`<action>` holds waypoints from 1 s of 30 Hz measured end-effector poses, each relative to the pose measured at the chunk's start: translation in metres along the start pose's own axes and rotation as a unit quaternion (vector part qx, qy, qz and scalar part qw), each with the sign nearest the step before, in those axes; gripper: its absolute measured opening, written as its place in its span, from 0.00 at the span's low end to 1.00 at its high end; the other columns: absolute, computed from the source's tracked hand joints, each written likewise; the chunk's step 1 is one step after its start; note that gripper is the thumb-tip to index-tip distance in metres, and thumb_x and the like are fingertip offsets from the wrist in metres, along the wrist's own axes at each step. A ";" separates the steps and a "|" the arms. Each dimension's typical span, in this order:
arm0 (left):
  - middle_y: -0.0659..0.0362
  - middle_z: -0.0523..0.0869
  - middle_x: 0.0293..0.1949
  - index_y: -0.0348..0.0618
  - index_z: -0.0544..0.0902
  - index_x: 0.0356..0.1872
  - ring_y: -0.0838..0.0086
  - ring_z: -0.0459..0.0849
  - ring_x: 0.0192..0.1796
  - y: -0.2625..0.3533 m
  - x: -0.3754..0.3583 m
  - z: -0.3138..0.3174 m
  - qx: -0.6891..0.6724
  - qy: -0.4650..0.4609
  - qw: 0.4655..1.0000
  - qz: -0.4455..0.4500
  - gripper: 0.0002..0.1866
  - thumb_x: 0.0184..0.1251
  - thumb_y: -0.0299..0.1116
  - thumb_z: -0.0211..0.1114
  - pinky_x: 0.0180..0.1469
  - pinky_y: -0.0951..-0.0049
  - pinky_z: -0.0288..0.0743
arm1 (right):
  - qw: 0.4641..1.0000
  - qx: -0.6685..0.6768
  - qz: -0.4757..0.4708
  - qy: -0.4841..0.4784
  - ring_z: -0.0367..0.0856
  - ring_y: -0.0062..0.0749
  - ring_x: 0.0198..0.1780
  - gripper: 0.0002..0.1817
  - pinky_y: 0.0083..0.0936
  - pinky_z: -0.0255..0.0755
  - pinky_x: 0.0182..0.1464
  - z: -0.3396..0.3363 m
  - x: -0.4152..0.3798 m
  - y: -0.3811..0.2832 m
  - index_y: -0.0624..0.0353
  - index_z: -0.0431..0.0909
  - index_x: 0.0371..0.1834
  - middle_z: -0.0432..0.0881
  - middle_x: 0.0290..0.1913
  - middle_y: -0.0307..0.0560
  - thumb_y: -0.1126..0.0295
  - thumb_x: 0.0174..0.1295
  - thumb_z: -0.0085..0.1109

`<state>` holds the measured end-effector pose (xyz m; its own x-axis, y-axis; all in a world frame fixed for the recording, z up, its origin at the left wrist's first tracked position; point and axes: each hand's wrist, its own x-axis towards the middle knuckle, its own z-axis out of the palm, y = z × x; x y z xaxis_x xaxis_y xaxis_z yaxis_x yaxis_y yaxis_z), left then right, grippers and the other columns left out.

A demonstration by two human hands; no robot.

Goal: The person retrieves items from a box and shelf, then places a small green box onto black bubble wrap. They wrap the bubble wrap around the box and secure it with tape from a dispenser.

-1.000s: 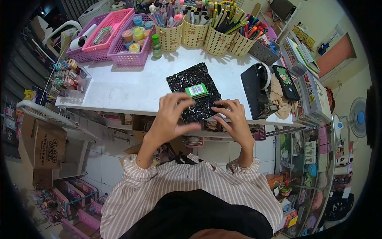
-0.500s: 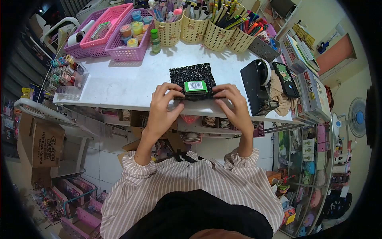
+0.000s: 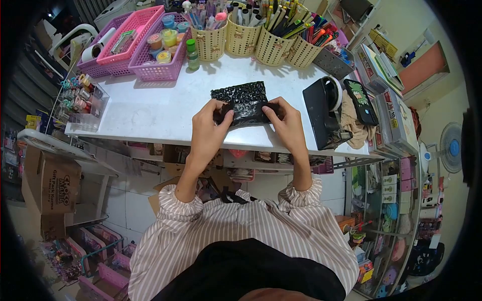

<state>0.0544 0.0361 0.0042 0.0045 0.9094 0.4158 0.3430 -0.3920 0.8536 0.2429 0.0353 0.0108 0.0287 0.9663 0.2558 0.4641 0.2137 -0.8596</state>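
A sheet of black bubble wrap (image 3: 242, 93) lies near the front edge of the white table (image 3: 150, 113). Its near part is folded up and over, so the green box with the barcode label is hidden under it. My left hand (image 3: 208, 129) grips the left end of the fold, thumb on top and fingers around the far side. At the right end, my right hand (image 3: 286, 123) pinches the wrap the same way. The far part of the wrap lies flat on the table, bubbles facing up.
A black tape dispenser (image 3: 321, 113) with a tape roll stands to the right, beside a phone (image 3: 360, 102) on a beige cloth (image 3: 351, 118). Pen baskets (image 3: 243, 39), a small green-capped bottle (image 3: 193, 55) and a purple basket (image 3: 158, 71) line the back. A clear organizer (image 3: 88, 113) stands left.
Both hands have closed on the wrap's near edge and turned it up over the green box, which is now covered. The far part of the wrap still lies flat.
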 end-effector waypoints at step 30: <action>0.64 0.76 0.48 0.47 0.78 0.49 0.66 0.66 0.57 0.001 -0.015 0.007 0.289 -0.050 0.940 0.173 0.20 0.54 0.41 0.65 0.61 0.52 0.45 | 0.987 -0.155 -0.045 0.010 0.76 0.41 0.33 0.17 0.33 0.70 0.38 -0.004 0.004 -0.013 0.63 0.72 0.41 0.72 0.38 0.51 0.69 0.50 0.64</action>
<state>0.0614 0.0230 -0.0030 0.2878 0.7618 0.5804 0.7578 -0.5517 0.3483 0.2403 0.0361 0.0251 -0.0096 0.9418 0.3359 0.7134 0.2418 -0.6577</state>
